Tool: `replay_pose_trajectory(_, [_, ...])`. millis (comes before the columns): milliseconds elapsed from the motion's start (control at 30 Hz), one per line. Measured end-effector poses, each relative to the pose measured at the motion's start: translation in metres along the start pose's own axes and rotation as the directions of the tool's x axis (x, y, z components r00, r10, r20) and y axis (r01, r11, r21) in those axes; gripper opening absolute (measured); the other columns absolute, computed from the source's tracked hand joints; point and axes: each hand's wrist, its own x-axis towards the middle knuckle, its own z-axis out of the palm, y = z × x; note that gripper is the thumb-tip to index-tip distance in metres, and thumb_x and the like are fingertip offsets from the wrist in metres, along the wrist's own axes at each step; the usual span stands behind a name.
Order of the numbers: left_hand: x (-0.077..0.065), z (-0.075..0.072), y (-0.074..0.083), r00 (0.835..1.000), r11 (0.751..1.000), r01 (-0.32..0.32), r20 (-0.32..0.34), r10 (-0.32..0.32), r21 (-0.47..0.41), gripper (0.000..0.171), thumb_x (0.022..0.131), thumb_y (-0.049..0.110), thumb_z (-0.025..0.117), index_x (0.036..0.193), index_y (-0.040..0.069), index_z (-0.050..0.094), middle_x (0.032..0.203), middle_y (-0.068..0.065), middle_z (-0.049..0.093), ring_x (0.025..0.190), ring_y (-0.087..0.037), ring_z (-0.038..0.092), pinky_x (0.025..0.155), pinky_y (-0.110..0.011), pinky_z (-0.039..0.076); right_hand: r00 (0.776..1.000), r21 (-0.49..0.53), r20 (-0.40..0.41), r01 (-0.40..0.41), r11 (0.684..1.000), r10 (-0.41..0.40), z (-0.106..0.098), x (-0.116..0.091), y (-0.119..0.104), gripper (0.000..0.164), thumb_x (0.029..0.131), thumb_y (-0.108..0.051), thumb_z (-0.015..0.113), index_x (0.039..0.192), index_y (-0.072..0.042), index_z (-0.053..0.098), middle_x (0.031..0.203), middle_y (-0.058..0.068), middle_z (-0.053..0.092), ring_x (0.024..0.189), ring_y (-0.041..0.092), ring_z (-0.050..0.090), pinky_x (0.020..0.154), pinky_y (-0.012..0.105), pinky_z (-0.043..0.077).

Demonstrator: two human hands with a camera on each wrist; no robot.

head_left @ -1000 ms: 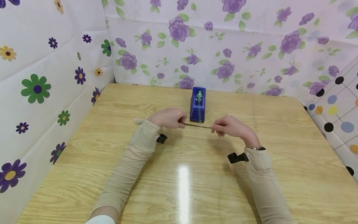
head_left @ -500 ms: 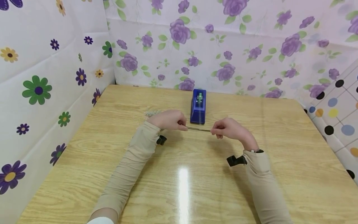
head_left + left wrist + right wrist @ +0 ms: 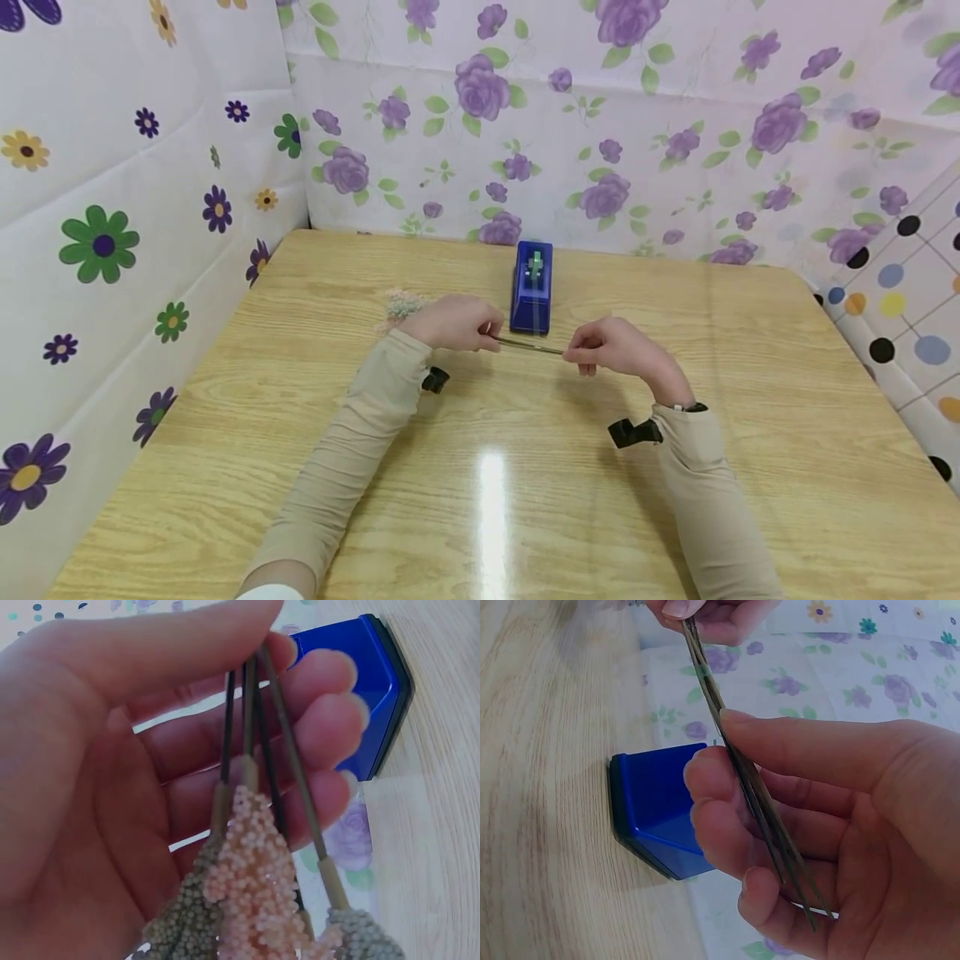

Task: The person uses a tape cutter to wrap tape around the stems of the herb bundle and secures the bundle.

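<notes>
Between my two hands stretches a thin bundle of artificial flower stems (image 3: 528,345), held roughly level above the table. My left hand (image 3: 457,322) pinches the stems between thumb and index finger, close to the flower heads. Those heads, beaded in pink (image 3: 251,877), dark grey-green (image 3: 187,919) and pale grey (image 3: 364,937), hang beside the left palm and show past the wrist in the head view. The thumb and fingertips of my right hand (image 3: 617,343) pinch the stems further along. In the right wrist view, their loose ends (image 3: 810,900) lie across the right fingers.
A blue tape dispenser (image 3: 531,310) with a green part in its top stands just beyond the stems. The wooden table (image 3: 420,500) ends at flowered cloth (image 3: 420,192) behind and on the left, with dotted cloth (image 3: 915,308) on the right.
The flower heads have shifted round behind the left wrist; more of them, with pink, shows in the head view. Both hands keep their pinch on the stems. The head view has tilted slightly.
</notes>
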Motion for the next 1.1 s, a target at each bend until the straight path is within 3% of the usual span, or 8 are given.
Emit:
replay_pose_trajectory(233, [0.001,0.0044,0.0005,0.999,0.999,0.044,0.008,-0.044,-0.002,0.02,0.092,0.027,0.068,0.079,0.015,0.059,0.07,0.004,0.055,0.06,-0.01,0.047,0.06,-0.025,0.038,1.0,0.024,0.012,0.015,1.0,-0.015,-0.0003,-0.0004,0.0016,0.026,0.099,-0.021,0.056,0.096,0.0,0.071,0.069,0.004,0.068,0.066,0.018,0.064,0.072,0.045,0.054])
replay_pose_trajectory(500, [0.0017,0.0065,0.0005,0.999,0.999,0.047,0.012,-0.047,0.006,0.016,0.092,0.028,0.067,0.084,0.014,0.066,0.075,0.004,0.059,0.064,-0.01,0.048,0.061,-0.025,0.038,1.0,0.003,0.007,0.024,1.0,-0.024,-0.0004,-0.0002,0.0032,0.023,0.097,-0.02,0.059,0.094,0.0,0.072,0.066,0.006,0.065,0.066,0.028,0.063,0.066,0.034,0.05])
replay_pose_trajectory(733, [0.0039,0.0069,-0.0013,0.999,0.997,0.026,0.025,-0.024,-0.079,0.039,0.101,0.033,0.052,0.079,0.006,0.071,0.07,-0.002,0.062,0.05,-0.007,0.035,0.056,-0.023,0.035,0.999,-0.013,0.006,0.036,0.999,-0.036,-0.0002,0.0001,0.0035,0.023,0.097,-0.019,0.06,0.091,0.0,0.071,0.066,0.006,0.064,0.065,0.026,0.061,0.065,0.034,0.048])
replay_pose_trajectory(833, [0.0042,0.0064,-0.0014,0.999,0.995,0.028,0.021,-0.026,-0.093,0.04,0.102,0.032,0.049,0.083,0.006,0.072,0.074,-0.004,0.065,0.05,-0.007,0.035,0.056,-0.023,0.035,1.0,-0.024,0.002,0.031,0.999,-0.031,0.0,0.0006,0.0032,0.022,0.096,-0.019,0.06,0.089,-0.001,0.07,0.066,0.005,0.064,0.065,0.028,0.061,0.064,0.03,0.045])
replay_pose_trajectory(1100, [0.0047,0.0055,0.0017,0.999,0.998,0.04,-0.006,-0.04,-0.042,0.043,0.098,0.037,0.055,0.061,0.018,0.045,0.057,0.007,0.035,0.051,-0.007,0.03,0.053,-0.022,0.028,1.0,-0.038,-0.018,0.01,0.999,-0.01,0.0011,0.0012,0.0027,0.019,0.095,-0.018,0.062,0.09,-0.001,0.071,0.067,0.009,0.066,0.069,0.035,0.063,0.065,0.03,0.045])
